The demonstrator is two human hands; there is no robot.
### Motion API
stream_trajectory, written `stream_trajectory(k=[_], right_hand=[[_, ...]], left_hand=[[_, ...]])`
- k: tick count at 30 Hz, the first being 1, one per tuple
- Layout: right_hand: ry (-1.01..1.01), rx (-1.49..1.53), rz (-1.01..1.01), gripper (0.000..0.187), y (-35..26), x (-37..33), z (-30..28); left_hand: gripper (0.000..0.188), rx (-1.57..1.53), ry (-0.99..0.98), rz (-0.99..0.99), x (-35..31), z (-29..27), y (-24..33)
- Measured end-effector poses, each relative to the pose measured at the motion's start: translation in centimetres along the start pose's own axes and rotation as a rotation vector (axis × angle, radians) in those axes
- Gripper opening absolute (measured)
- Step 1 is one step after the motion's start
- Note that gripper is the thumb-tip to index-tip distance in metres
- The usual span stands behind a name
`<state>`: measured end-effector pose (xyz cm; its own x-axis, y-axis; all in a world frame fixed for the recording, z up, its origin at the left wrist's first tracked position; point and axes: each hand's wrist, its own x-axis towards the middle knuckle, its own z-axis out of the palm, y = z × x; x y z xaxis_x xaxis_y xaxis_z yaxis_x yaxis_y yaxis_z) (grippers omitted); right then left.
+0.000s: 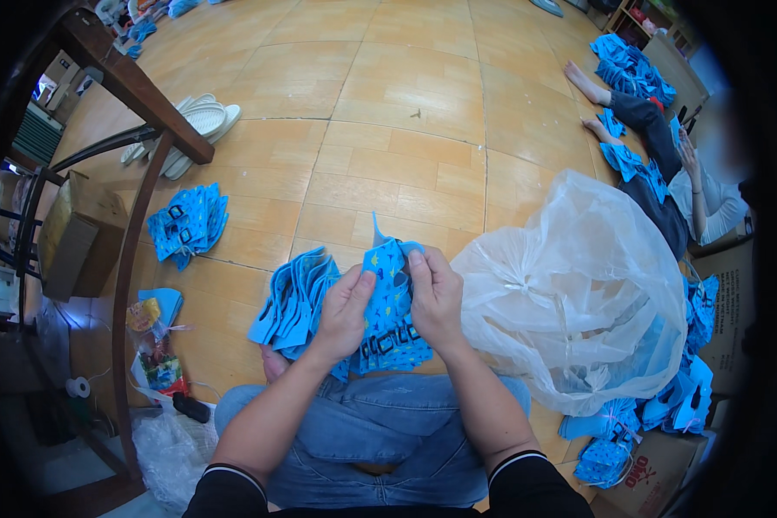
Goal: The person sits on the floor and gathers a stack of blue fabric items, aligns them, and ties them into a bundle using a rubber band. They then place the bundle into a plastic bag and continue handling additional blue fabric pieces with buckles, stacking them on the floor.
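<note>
Between my hands, above my crossed legs, is a flat blue patterned fabric piece (pixel 383 274) with a narrow strap end sticking up at its top. My left hand (pixel 346 312) is closed on its left edge, thumb on top. My right hand (pixel 435 298) grips the upper right edge, its thumb pressed near a curved blue band. Under the hands lie more blue patterned pieces with black buckles (pixel 395 345), in an overlapping row. A fanned stack of plain-sided blue pieces (pixel 295 298) sits left of my left hand, partly hidden by it.
A large translucent plastic bag (pixel 578 293) bulges at my right. Beyond it another person (pixel 656 164) sits among blue piles. Another buckled stack (pixel 188 223) lies left, near white slippers (pixel 203 121). A wooden frame (pixel 134 250) and cardboard box (pixel 82 233) stand at far left.
</note>
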<state>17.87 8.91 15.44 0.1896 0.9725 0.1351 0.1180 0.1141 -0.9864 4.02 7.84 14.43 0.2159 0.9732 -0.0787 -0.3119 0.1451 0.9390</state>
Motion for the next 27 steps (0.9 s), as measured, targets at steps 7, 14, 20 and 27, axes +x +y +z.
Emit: stream_trajectory(k=[7, 14, 20, 27], right_hand=[[-0.157, -0.397, -0.428, 0.051, 0.2, 0.3, -0.4], [-0.287, -0.322, -0.255, 0.068, 0.9, -0.4, 0.7], [-0.247, -0.16, -0.028, 0.051, 0.9, -0.1, 0.1], [-0.271, 0.192, 0.251, 0.055, 1.1, 0.1, -0.1]], left_hand=[[0.038, -0.232, 0.21, 0.062, 1.3, -1.1, 1.5], [0.036, -0.271, 0.123, -0.082, 0.6, -0.2, 1.5], [0.038, 0.016, 0.048, -0.04, 0.0, 0.3, 0.2], [0.038, 0.053, 0.072, -0.019, -0.2, 0.3, -0.8]])
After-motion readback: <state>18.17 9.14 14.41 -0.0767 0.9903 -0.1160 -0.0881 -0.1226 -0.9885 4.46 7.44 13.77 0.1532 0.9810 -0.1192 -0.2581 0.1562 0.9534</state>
